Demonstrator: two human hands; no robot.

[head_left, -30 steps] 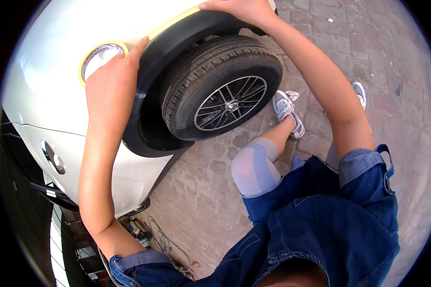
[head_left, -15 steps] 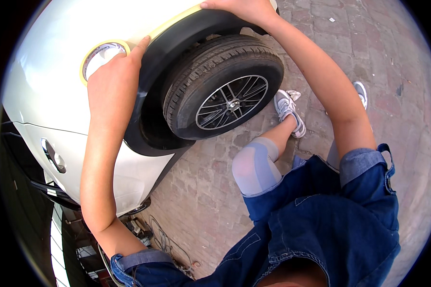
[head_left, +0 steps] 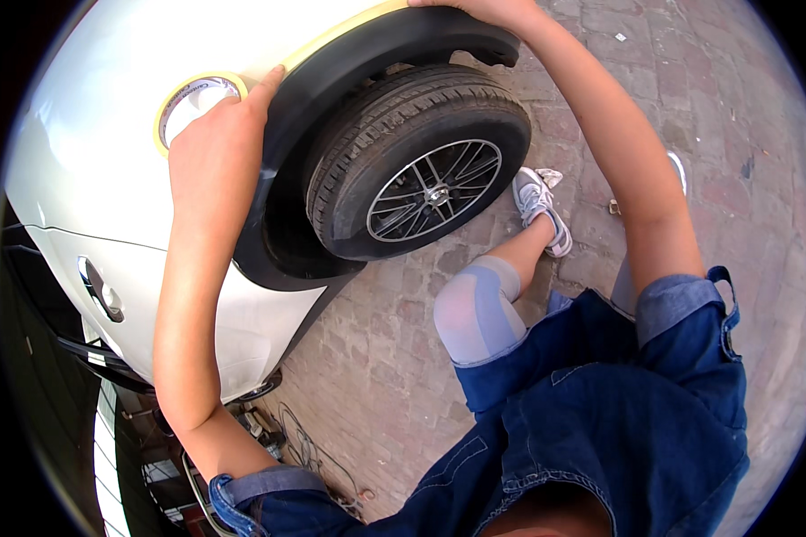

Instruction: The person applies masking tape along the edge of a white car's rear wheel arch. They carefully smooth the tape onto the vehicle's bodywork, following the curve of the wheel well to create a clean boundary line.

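Note:
My left hand [head_left: 217, 148] is closed around a roll of yellow masking tape [head_left: 188, 100] at the white car's body panel. Its index finger reaches out to the near end of a yellow tape strip [head_left: 342, 29]. That strip runs along the panel just above the black wheel arch trim [head_left: 354, 63]. Farther up the arch, my right hand [head_left: 482, 9] rests a stretched finger on the strip. The upper picture edge cuts off part of this hand, and I see nothing held in it.
Beneath the arch is a black tyre [head_left: 416, 116] with a spoked wheel rim [head_left: 435, 191]. A door handle [head_left: 100, 291] sits on the car's side at left. My shoe [head_left: 537, 208] stands on the brick paving [head_left: 376, 358] beside the tyre. Cables [head_left: 304, 438] lie at lower left.
My right hand has slid to the right along the arch edge, uncovering more of the strip. My left hand with the roll has shifted slightly right.

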